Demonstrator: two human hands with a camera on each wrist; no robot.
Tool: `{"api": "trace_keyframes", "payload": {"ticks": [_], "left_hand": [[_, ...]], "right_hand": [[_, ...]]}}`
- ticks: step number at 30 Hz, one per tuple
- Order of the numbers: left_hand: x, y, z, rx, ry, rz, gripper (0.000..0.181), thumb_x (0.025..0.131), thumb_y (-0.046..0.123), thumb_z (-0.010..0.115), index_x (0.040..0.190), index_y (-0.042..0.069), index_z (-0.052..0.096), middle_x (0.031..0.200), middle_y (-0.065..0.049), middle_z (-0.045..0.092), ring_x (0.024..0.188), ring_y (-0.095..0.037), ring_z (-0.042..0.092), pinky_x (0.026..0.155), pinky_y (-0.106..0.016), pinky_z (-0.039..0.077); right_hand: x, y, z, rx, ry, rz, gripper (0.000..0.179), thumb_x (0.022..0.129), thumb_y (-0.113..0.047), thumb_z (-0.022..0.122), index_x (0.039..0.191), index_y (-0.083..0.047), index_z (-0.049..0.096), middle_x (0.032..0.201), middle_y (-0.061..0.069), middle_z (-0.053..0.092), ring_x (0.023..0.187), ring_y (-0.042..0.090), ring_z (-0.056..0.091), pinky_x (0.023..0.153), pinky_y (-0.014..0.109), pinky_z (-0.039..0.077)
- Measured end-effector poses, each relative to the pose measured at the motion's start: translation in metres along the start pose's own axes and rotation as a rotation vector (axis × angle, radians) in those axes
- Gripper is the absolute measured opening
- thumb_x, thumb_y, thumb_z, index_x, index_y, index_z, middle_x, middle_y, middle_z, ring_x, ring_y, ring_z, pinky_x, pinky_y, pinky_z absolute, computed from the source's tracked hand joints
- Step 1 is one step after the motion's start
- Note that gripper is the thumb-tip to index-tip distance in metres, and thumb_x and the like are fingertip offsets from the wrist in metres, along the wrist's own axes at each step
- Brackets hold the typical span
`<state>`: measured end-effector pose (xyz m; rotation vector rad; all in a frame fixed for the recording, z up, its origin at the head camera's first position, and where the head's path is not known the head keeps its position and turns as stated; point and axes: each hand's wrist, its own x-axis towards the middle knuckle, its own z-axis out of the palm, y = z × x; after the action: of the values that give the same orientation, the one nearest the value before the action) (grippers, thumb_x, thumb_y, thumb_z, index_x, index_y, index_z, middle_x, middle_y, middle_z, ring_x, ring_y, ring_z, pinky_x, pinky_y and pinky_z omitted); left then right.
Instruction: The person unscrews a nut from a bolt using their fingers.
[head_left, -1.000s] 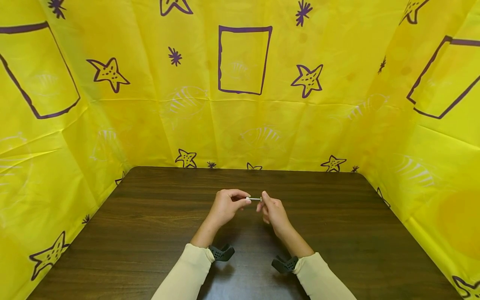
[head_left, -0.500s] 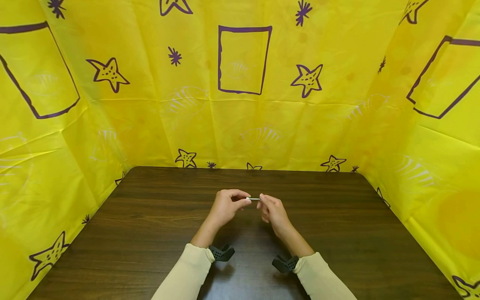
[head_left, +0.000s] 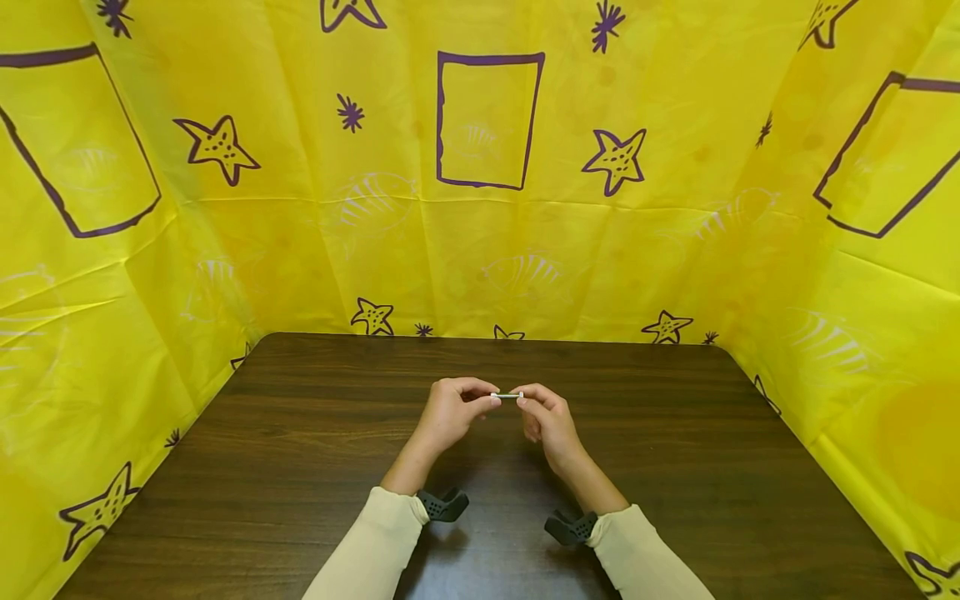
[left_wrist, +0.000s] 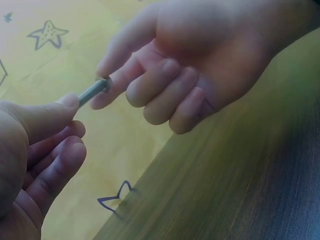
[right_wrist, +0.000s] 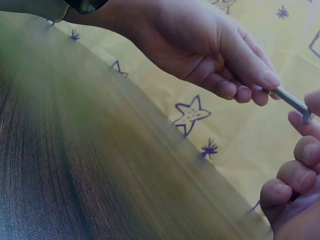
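A slim silver bolt (head_left: 508, 396) with a threaded shaft is held level above the table, between both hands. My left hand (head_left: 450, 415) pinches its left end between thumb and index finger, covering that end. At the other end sits a small nut (left_wrist: 106, 84); the thumb and index fingertip of my right hand (head_left: 553, 423) are on either side of it. In the left wrist view the thread shows between the two hands. The remaining right fingers are curled towards the palm.
A dark wood-grain table (head_left: 300, 467) lies beneath the hands. Yellow cloth (head_left: 480, 250) with purple starfish and fish drawings hangs behind it and on both sides. Each wrist wears a dark band, such as the right band (head_left: 570, 527).
The right thumb and index finger have shifted around the nut, from fingertips overlapping it to spread either side of it. The left hand and the bolt stay nearly still.
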<state>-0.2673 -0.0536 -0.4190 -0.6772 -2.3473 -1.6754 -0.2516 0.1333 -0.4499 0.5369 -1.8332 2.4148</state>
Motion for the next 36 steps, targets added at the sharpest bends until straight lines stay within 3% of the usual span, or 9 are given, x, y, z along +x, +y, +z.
{"api": "trace_keyframes", "payload": {"ticks": [4,16,20,25,29,32,36], "left_hand": [[0.0,0.001,0.0,0.001,0.006,-0.001,0.007,0.083,0.006,0.077,0.09,0.005,0.076,0.076,-0.003,0.07,0.06,-0.029,0.065,0.054,-0.03,0.053],[0.0,0.0,-0.001,0.0,0.009,0.005,0.01,0.084,0.008,0.077,0.092,0.003,0.076,0.077,-0.003,0.07,0.063,-0.039,0.065,0.054,-0.034,0.053],[0.0,0.001,-0.002,-0.001,0.012,0.008,0.01,0.084,0.007,0.076,0.092,0.002,0.076,0.076,-0.004,0.07,0.063,-0.039,0.065,0.053,-0.03,0.052],[0.0,0.001,-0.002,-0.001,0.014,0.012,0.01,0.083,0.006,0.076,0.092,0.002,0.076,0.076,-0.004,0.071,0.062,-0.039,0.065,0.054,-0.035,0.054],[0.0,0.001,-0.002,0.002,0.004,0.009,0.015,0.084,0.01,0.077,0.094,-0.001,0.075,0.077,-0.004,0.07,0.062,-0.038,0.065,0.055,-0.033,0.054],[0.0,0.002,-0.002,0.0,-0.001,-0.003,0.014,0.084,0.01,0.077,0.094,0.0,0.075,0.077,-0.004,0.07,0.063,-0.037,0.065,0.054,-0.028,0.052],[-0.001,0.003,-0.001,-0.001,-0.008,-0.012,0.013,0.083,0.01,0.077,0.093,0.001,0.076,0.077,-0.004,0.07,0.063,-0.038,0.065,0.054,-0.028,0.052]], "right_hand": [[0.0,0.001,0.0,0.001,-0.002,-0.026,0.022,0.093,-0.002,0.056,0.106,0.016,0.055,0.052,0.0,0.035,0.044,0.016,0.026,0.043,0.025,0.026],[0.001,0.001,0.0,0.04,-0.039,-0.088,0.03,0.091,0.003,0.054,0.113,0.022,0.048,0.052,0.002,0.033,0.045,0.02,0.022,0.045,0.039,0.015],[0.001,0.001,0.0,0.052,-0.042,-0.097,0.028,0.091,0.003,0.054,0.113,0.02,0.051,0.052,0.001,0.033,0.045,0.02,0.023,0.045,0.039,0.016],[0.002,0.002,0.0,0.049,-0.016,-0.083,0.022,0.095,-0.001,0.052,0.112,0.006,0.063,0.052,0.003,0.033,0.044,0.016,0.026,0.043,0.033,0.018],[0.002,0.002,0.001,-0.017,0.037,-0.021,0.022,0.101,-0.014,0.051,0.098,0.002,0.066,0.052,0.003,0.034,0.043,0.013,0.029,0.043,0.027,0.023],[0.001,-0.001,0.002,-0.065,0.089,0.067,0.034,0.103,-0.022,0.052,0.086,0.005,0.064,0.051,0.001,0.036,0.041,0.009,0.03,0.042,0.024,0.024],[-0.002,-0.016,0.009,-0.124,0.117,0.162,0.048,0.104,-0.022,0.048,0.083,0.02,0.056,0.05,0.002,0.036,0.037,0.005,0.027,0.04,0.021,0.022]]}}
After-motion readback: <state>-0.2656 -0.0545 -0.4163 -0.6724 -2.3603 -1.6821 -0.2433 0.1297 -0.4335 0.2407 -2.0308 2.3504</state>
